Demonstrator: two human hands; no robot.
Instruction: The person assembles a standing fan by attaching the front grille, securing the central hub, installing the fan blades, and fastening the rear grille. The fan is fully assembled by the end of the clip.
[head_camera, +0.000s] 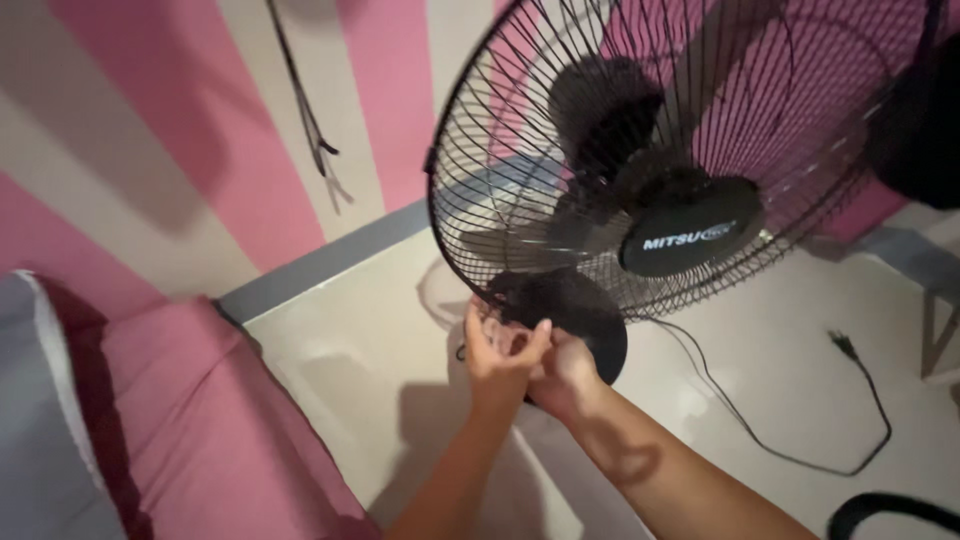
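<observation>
Both hands are meeting at the bottom rim of the black wire fan guard (700, 120), at about 6 o'clock on its circle: the left hand (497, 352) is pinching, fingers closed, at the lowest wires, while the right hand (563, 372) is pressing against it, just to its 4 o'clock. Whether either is gripping a clip is not discernible. The guard is rising toward 1 o'clock from the hands, above the round black base (585, 325); the power cord (760, 440) is trailing toward 3 o'clock across the floor (350, 350).

Both forearms are bare, with no sleeves in view. The left hand (497, 355) and right hand (563, 375) wear no gloves. No rings or watch show.
</observation>
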